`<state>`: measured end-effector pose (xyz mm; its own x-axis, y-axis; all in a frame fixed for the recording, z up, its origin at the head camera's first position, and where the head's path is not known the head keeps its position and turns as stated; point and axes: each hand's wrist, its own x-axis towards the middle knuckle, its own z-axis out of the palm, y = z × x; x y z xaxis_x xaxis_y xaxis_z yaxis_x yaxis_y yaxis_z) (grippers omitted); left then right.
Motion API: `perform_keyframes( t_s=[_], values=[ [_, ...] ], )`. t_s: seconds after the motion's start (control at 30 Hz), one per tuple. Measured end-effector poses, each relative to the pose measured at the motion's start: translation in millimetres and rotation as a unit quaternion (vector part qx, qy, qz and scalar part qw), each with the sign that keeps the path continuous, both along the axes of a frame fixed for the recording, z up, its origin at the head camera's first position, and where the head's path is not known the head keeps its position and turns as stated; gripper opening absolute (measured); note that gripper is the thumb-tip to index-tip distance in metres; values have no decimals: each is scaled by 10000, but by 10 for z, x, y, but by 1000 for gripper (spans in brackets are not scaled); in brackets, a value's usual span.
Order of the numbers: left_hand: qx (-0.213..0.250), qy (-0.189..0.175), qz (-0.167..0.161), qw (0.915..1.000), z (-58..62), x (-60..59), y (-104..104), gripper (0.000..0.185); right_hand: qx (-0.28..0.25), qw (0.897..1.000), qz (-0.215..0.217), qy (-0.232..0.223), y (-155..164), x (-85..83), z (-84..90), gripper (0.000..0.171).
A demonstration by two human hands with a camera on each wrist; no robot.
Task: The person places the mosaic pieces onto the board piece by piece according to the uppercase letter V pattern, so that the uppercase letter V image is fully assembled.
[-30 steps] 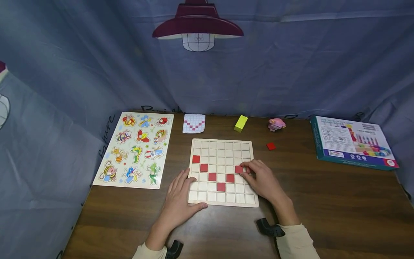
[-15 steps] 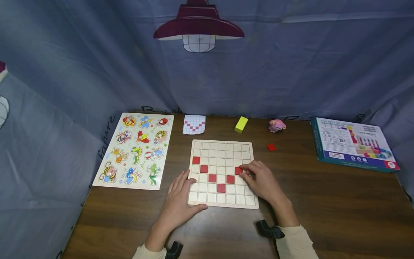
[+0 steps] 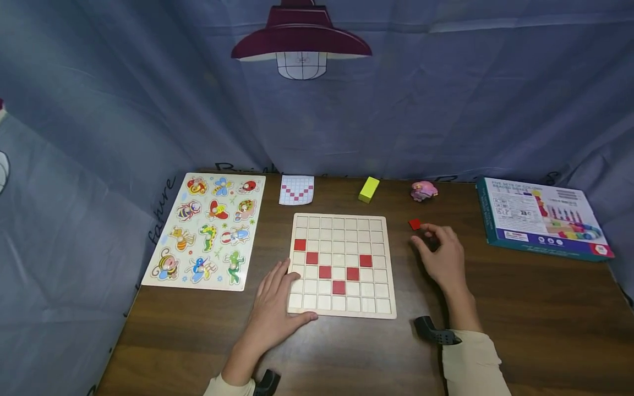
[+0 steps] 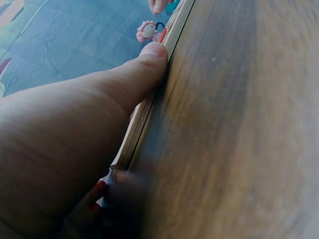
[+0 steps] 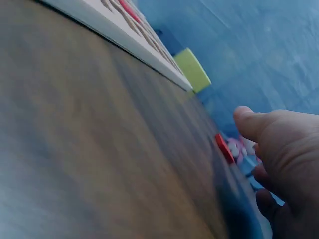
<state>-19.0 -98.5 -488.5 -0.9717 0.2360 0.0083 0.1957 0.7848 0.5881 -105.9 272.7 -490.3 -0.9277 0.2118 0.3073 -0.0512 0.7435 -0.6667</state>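
Note:
A pale wooden grid board [image 3: 342,225] lies at the table's centre with several red square tiles [image 3: 365,260] set in a V shape. My left hand [image 3: 274,300] rests flat on the board's near left corner, thumb along its front edge [image 4: 149,107]. My right hand [image 3: 441,250] hovers over the table right of the board, fingers loosely curled and holding nothing, just short of a loose red tile [image 3: 414,224]. The right wrist view shows that tile [image 5: 224,148] just beyond my thumb.
An insect peg puzzle [image 3: 208,228] lies at the left. A small pattern card [image 3: 296,190], a yellow block [image 3: 369,188] and a pink toy [image 3: 423,190] sit along the back. A boxed game [image 3: 542,217] lies at the far right. Blue cloth walls surround the table.
My right hand let go of the red tile it set on the board and moved right and back toward the loose red tile. The left hand stayed put.

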Motion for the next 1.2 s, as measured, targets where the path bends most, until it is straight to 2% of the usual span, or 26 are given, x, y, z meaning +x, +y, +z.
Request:
perform_keyframes(
  t_s=[0.13, 0.37, 0.5, 0.77, 0.93, 1.03, 1.2],
  values=[
    [-40, -40, -8, 10000, 3, 0, 3, 90, -39, 9994, -292, -200, 97, -81, -12, 37],
    [-18, -24, 6, 10000, 15, -1, 5, 90, 284, 9952, -524, -777, 93, -193, -39, 46],
    [6, 20, 14, 10000, 12, 6, 3, 89, 400, 9938, -530, -894, 97, -221, -56, 39],
    [-5, -103, -14, 9999, 6, -4, 2, 90, 581, 9949, -172, -802, 141, -212, -62, 38],
    [-7, 8, -46, 10000, -1, -11, 3, 89, 768, 9948, -79, -661, 132, -188, -92, 31],
    [-16, 34, -48, 10000, -4, -7, -4, 90, 757, 9957, 143, -510, 101, -145, -124, 29],
    [-9, 101, -52, 9999, -15, 2, -10, 88, 368, 9965, 737, -128, -19, -54, -156, 26]
  ],
)
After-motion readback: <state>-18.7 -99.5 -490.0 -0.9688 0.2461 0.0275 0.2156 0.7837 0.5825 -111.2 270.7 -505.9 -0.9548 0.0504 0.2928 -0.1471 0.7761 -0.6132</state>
